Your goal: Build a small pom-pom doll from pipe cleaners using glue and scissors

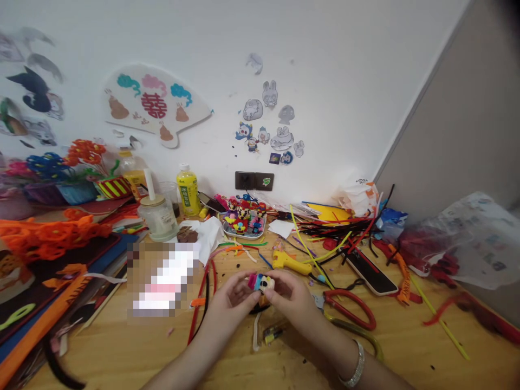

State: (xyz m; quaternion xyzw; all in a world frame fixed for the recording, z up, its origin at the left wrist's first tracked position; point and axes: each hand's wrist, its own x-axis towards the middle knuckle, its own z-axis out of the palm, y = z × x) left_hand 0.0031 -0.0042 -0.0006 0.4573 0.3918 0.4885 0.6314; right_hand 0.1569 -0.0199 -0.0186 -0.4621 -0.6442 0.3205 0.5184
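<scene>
"Holding what, are we?"

"A small fuzzy figure in pink, blue and cream (266,283), perhaps pipe cleaner, though our grip covers part of it. Our left hand (237,297) and right hand (291,298) pinch it between them, just above the brown wooden table (122,355)."

"And around us?"

"A yellow plastic glue gun (292,264) lies just beyond; scissors with red and olive loop handles (331,295) rest beside our right hand; colourful fuzzy figures (242,214) crowd a pale tray (244,235) farther back."
</scene>
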